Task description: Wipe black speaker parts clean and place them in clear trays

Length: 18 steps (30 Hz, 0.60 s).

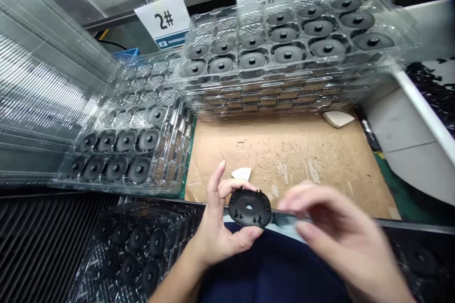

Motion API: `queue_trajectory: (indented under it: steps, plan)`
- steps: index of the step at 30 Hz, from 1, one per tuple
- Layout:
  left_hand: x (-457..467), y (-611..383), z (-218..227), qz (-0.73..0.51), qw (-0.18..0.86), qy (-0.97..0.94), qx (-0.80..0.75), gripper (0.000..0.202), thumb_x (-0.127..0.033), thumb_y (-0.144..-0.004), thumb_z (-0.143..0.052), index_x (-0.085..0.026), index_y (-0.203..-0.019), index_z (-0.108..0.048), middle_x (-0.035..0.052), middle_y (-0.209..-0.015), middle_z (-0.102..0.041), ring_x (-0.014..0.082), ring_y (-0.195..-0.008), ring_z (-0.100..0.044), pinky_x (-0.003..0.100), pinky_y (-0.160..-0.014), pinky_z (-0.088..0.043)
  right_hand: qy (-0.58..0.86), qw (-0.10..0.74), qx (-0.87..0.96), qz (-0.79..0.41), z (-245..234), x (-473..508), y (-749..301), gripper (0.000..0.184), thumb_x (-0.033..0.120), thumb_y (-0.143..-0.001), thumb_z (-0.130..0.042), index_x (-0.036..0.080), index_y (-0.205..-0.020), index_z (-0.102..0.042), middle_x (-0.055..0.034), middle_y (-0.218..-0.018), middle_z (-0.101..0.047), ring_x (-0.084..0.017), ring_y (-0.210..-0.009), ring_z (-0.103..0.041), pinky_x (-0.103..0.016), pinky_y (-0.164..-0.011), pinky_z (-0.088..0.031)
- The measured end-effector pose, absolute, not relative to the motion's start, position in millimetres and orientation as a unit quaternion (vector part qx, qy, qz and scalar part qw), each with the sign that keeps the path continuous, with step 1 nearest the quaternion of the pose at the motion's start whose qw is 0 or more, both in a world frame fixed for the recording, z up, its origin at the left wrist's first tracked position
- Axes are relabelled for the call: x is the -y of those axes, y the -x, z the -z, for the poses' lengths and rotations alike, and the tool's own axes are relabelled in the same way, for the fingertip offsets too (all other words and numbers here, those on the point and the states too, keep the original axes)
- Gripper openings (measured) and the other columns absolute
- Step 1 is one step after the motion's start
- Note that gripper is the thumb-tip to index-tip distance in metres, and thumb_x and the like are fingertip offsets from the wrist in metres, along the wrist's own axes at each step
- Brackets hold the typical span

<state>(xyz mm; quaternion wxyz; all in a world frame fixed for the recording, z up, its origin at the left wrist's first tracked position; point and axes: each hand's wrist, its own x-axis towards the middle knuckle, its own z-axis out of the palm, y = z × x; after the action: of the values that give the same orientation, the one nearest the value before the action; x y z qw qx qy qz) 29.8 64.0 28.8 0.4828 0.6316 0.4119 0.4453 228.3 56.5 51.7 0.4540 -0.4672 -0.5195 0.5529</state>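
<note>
My left hand [218, 227] grips a black round plastic part [249, 208] with a centre hole, thumb below and fingers above its left edge, just over the near edge of the bench. My right hand [337, 234] is right beside the part's right side, blurred by motion, fingers curled toward it. Whether the right hand touches the part or holds anything is unclear.
A brown cardboard sheet [302, 151] covers the bench, with small white scraps [241, 173] on it. Clear trays of black discs [121, 151] stand at the left, a taller stack [284, 42] at the back, another tray [135, 246] low at the left. White signs read "2#" [164, 20].
</note>
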Motion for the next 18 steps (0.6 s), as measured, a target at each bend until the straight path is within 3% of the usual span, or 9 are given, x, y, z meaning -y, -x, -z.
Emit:
queue_trajectory:
  steps: [2,5,10,18]
  plan:
    - [-64.7,-35.6,-31.1,-0.414,0.536,-0.617,-0.400,0.088,-0.048,-0.078,-0.064,-0.037,-0.144,-0.007,0.0054,-0.106,-0.059,0.0231,-0.093,-0.061,0.046,-0.085,-0.048,0.458,0.430,0.506,-0.591,-49.8,-60.1,-219.5,0.004,0.026,-0.082,-0.067,0.023,-0.084,-0.066,-0.0012,-0.077,-0.063,-0.014,-0.070,-0.055,-0.026,-0.064,-0.046]
    - [-66.8,-42.4,-33.0,-0.379,0.580,-0.608,-0.387,0.089,-0.051,-0.077,-0.063,-0.036,-0.144,-0.007,0.0048,-0.104,-0.060,0.0225,-0.090,-0.061,0.045,-0.084,-0.047,0.420,0.400,0.476,-0.661,-46.5,-68.3,-219.4,0.007,0.025,-0.077,-0.070,0.021,-0.081,-0.066,0.0010,-0.073,-0.062,-0.011,-0.064,-0.049,-0.024,-0.059,-0.041]
    - [-69.0,-47.9,-36.1,-0.343,0.623,-0.605,-0.358,0.094,-0.054,-0.074,-0.064,-0.031,-0.145,-0.006,0.0063,-0.098,-0.061,0.0242,-0.088,-0.062,0.051,-0.088,-0.046,0.353,0.347,0.422,-0.760,-49.1,-75.8,-235.7,0.012,0.029,-0.075,-0.074,0.019,-0.079,-0.068,0.0012,-0.072,-0.064,-0.010,-0.065,-0.055,-0.024,-0.061,-0.041]
    - [-65.7,-50.2,-38.6,-0.281,0.666,-0.599,-0.345,0.103,-0.050,-0.068,-0.072,-0.031,-0.145,-0.007,0.0084,-0.100,-0.066,0.0269,-0.094,-0.066,0.050,-0.092,-0.048,0.274,0.327,0.320,-0.846,-47.1,-73.0,-242.4,0.011,0.010,-0.071,-0.074,0.018,-0.068,-0.068,0.0038,-0.069,-0.068,-0.006,-0.065,-0.061,-0.018,-0.064,-0.046]
